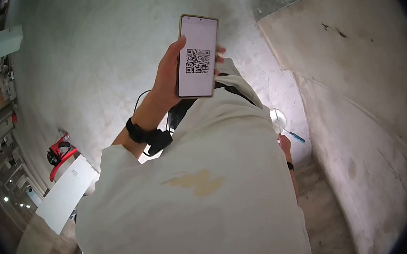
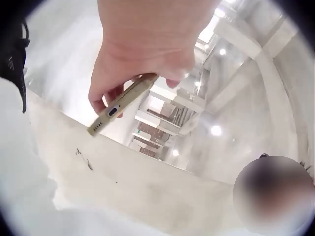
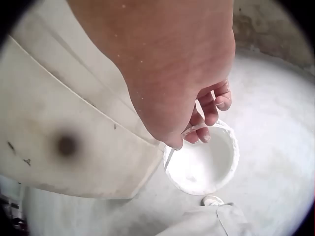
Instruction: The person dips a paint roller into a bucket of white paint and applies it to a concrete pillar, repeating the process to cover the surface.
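Two hands: the left hand [image 1: 168, 76] is raised in front of the head camera; the right hand [image 1: 284, 143] hangs low beside the pale trousers, near the floor.
Left hand state: thumb and fingers curled round the edges of one slim gold-framed smartphone [image 1: 197, 57], gripping it by its lower half.
Phone axis: long axis upright in the head view, white screen with one black square code turned toward the camera; the left wrist view shows its gold bottom edge [image 2: 116, 109] with the port facing that camera.
Right hand state: fingers [image 3: 212, 110] curled, pinching a thin wire handle [image 3: 189, 132]; how tightly, I cannot tell.
Bucket: one round white plastic bucket [image 3: 227, 166] lies directly below the right hand, just beside the trouser leg, on the grey-white plastered floor [image 3: 275, 123].
Nearer hand: the right hand is at the bucket; the left is well apart from it, up with the phone.
Brush-like tool: one blue-handled piece [image 1: 296, 136] shows by the bucket in the head view; too small to tell more.
Wall: one rough plastered wall [image 1: 366, 84] rises on the person's right.
Wrist straps: two black ones, one per wrist.
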A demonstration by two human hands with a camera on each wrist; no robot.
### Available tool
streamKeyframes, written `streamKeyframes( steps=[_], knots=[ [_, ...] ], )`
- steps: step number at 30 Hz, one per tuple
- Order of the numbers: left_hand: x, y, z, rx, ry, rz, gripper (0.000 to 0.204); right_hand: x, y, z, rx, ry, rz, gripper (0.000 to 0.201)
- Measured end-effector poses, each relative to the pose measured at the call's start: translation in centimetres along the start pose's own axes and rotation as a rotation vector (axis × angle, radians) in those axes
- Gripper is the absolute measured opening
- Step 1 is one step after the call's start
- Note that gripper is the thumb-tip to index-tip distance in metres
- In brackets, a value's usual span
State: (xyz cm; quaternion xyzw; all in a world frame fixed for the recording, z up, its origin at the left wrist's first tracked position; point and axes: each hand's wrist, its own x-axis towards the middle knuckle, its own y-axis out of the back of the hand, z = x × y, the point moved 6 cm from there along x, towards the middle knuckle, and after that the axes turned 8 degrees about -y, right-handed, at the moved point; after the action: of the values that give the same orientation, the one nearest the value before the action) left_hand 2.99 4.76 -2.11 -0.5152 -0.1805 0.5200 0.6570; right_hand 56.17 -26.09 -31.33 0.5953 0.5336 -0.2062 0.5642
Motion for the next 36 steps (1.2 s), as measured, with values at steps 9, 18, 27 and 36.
streamKeyframes(
  steps=[9, 18, 27, 36],
  knots=[
    [3.8, 4.6, 3.0, 1.238, 0.259, -0.065, 0.069, 1.4, -4.5, -2.3, 0.210, -0.127, -0.010, 0.017],
    [4.7, 6.5, -7.0, 1.790, 0.944, -0.844, 0.058, 0.7, -3.1, -1.1, 0.132, -0.114, -0.005, 0.030],
    [3.5, 10.9, -6.7, 1.685, 1.543, -0.326, 0.059, -1.4, -3.3, -2.8, 0.290, -0.174, -0.006, 0.025],
    [3.6, 7.5, -7.5, 1.545, 1.678, -0.298, 0.077, 0.3, -4.9, 0.6, 0.278, -0.213, -0.017, 0.022]
  ],
)
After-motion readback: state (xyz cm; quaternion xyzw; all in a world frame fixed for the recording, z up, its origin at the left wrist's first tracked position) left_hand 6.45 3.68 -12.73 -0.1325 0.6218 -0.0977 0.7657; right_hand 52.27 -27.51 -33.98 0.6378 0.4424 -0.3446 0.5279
